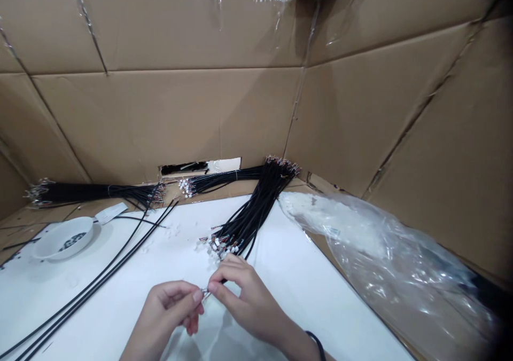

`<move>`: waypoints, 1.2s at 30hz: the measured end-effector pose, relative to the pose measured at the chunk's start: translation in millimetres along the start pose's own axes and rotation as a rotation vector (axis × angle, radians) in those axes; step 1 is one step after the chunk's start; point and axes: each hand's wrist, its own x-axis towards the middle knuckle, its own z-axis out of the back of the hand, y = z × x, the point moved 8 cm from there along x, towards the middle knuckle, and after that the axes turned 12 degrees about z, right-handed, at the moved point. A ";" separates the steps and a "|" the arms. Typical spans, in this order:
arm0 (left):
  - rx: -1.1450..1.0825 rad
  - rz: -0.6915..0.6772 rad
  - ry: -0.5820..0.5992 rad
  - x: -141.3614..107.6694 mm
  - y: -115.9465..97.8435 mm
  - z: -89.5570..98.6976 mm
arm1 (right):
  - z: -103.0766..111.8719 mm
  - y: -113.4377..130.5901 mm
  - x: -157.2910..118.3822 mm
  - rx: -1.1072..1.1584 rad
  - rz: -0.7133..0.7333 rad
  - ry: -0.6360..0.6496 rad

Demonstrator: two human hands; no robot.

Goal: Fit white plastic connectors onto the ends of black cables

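My left hand [170,305] is closed, its thumb and forefinger pinching the thin bare wire ends [205,292] of a cable. My right hand [246,299] is closed too, gripping the same cable just beside those wires; a short bit of black jacket shows at its fingers. Most of this cable is hidden by the right hand. Just beyond the fingers lies a thick bundle of black cables [256,206], with white connectors [222,248] and coloured wires at its near end.
Several loose black cables [108,276] run across the white tabletop [160,265] at left. A white bowl [44,245] holds small dark pieces. More tied cable bundles [80,193] lie along the cardboard wall [180,110]. A clear plastic bag [360,233] rests at right.
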 end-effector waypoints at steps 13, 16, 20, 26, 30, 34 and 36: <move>0.117 -0.160 -0.261 -9.1 -11.1 11.2 | 2.8 -3.1 -2.2 -0.165 0.015 -0.076; 0.297 -0.294 -0.260 -14.0 -18.9 6.3 | 1.2 -2.2 -2.5 -0.192 0.038 -0.076; 0.459 -0.408 -0.254 -18.1 -23.8 1.2 | -0.4 -2.4 -3.3 -0.229 0.059 -0.077; 0.436 -0.376 -0.223 -16.1 -21.8 -0.9 | -1.0 -0.9 -3.7 -0.275 0.109 -0.074; 0.223 -0.141 -0.175 -8.2 -9.1 1.2 | -1.0 1.0 -4.4 -0.277 0.122 -0.078; 0.126 0.023 -0.156 -3.4 -0.3 1.7 | -2.1 1.8 -4.3 -0.272 0.120 -0.067; 0.129 0.030 -0.134 -1.4 0.2 1.0 | -2.1 -0.2 -3.7 -0.248 0.086 -0.058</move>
